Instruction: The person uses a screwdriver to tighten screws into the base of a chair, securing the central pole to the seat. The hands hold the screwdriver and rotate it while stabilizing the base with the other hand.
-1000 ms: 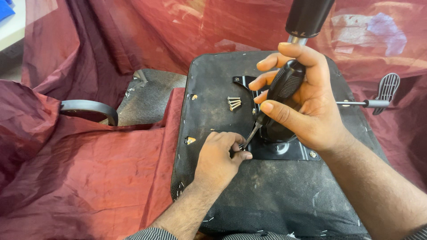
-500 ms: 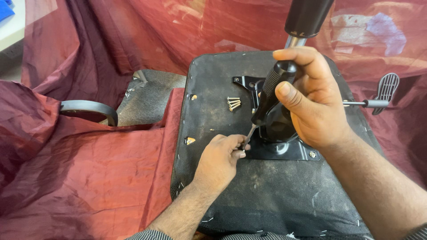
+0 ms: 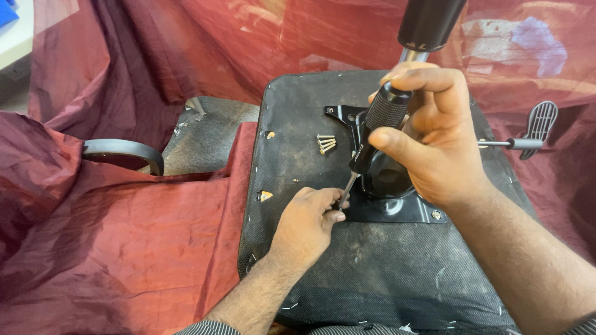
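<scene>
The upturned seat (image 3: 347,273) lies on red cloth (image 3: 124,248). Your right hand (image 3: 434,149) is wrapped tight around the screwdriver (image 3: 372,133) handle; your left hand (image 3: 307,223) pinches its tip at the black plate's (image 3: 397,211) corner. Loose screws (image 3: 326,144) lie nearby.

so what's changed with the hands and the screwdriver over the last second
The right hand has shifted its grip on the screwdriver: the fingers, first wrapped round the side of the black handle, now curl over its top, with the thumb pressed on the side. The left hand stays pinched at the tip by the black metal plate. The loose screws and the seat underside have not moved.
</scene>
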